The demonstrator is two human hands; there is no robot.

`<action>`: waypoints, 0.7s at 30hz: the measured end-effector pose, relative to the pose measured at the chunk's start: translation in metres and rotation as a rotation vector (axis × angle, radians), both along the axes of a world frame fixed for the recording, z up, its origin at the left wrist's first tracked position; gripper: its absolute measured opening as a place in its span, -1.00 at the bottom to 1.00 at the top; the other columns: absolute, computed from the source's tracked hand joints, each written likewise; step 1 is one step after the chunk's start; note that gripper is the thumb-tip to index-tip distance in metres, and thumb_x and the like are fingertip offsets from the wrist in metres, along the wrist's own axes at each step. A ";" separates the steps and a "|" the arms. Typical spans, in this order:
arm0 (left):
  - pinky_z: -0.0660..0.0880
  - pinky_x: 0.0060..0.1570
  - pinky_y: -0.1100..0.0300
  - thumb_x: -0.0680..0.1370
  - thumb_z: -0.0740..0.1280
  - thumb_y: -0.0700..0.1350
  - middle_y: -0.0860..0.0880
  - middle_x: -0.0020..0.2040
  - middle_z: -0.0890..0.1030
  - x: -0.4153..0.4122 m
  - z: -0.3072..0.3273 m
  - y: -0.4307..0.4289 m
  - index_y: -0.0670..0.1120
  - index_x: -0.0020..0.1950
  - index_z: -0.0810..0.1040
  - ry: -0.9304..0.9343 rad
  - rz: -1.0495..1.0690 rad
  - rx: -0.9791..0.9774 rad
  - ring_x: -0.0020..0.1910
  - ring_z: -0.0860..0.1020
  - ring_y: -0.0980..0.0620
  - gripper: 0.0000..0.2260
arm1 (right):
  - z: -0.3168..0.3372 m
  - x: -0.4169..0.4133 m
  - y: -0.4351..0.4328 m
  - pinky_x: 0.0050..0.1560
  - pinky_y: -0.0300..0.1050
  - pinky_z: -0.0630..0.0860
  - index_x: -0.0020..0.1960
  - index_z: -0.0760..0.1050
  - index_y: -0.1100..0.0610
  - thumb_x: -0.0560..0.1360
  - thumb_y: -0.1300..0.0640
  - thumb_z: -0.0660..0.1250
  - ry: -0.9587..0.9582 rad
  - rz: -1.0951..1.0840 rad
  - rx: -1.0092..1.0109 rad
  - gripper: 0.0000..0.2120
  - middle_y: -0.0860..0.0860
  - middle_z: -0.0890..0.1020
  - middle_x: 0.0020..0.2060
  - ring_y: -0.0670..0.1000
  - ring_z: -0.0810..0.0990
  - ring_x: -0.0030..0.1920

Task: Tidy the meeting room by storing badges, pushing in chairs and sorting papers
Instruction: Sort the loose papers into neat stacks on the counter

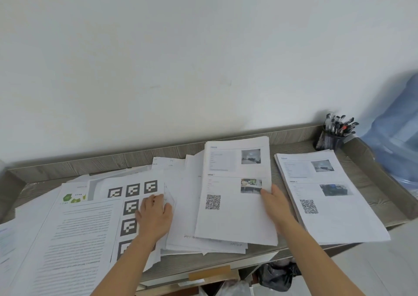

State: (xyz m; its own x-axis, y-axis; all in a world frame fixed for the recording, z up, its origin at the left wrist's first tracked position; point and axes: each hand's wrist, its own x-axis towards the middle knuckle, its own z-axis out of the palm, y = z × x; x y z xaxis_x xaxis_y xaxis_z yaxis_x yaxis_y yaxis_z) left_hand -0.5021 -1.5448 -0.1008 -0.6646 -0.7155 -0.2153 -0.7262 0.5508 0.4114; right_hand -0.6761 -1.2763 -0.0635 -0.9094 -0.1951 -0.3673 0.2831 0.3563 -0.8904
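Papers [235, 205] under both hands [156, 216]

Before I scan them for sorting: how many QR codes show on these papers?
2. One QR code on the middle sheet under the right hand; another QR code on the right-hand stack. Covered sheets may hide more.

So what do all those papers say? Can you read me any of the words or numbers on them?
No words or numbers are clear enough to read.
Text page: lines too blurred.
Middle form: headings too small; a QR code, no readable text.
Right form: the same, blurred.
Marker sheet: black square patterns only.
Green-logo sheet: print too small.
Handwriting on the lower sheets: illegible.
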 end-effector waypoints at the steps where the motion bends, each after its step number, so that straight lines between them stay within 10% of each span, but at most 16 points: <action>1: -0.11 0.51 -0.16 0.68 0.04 0.01 -0.11 0.58 0.15 0.000 0.001 0.001 -0.02 0.54 0.26 -0.011 0.003 -0.006 0.58 0.00 -0.12 -0.58 | 0.000 0.003 -0.004 0.21 0.16 0.55 0.18 0.55 0.05 0.60 0.21 0.16 -0.013 0.018 0.000 -0.74 0.01 0.67 0.07 0.10 0.63 0.10; 11: 0.01 0.48 -0.15 0.66 0.07 0.10 -0.11 0.61 0.07 -0.021 0.010 0.057 -0.02 0.60 0.09 -0.030 -0.070 0.094 0.56 0.02 -0.13 -0.48 | -0.004 0.019 -0.037 -0.33 -0.20 0.28 -0.06 0.43 0.18 0.61 -0.04 0.26 -0.012 0.232 0.285 -0.73 -0.04 0.49 -0.23 -0.08 0.45 -0.23; 21: 0.32 0.26 0.04 0.58 0.34 -0.09 -0.14 0.51 0.27 -0.037 0.022 0.051 -0.14 0.58 0.13 0.414 0.443 0.729 0.42 0.34 -0.12 -0.36 | 0.000 0.011 -0.030 -0.08 -0.07 0.47 0.09 0.50 0.25 0.60 0.05 0.25 0.126 0.285 0.401 -0.75 0.00 0.53 -0.16 0.02 0.51 -0.10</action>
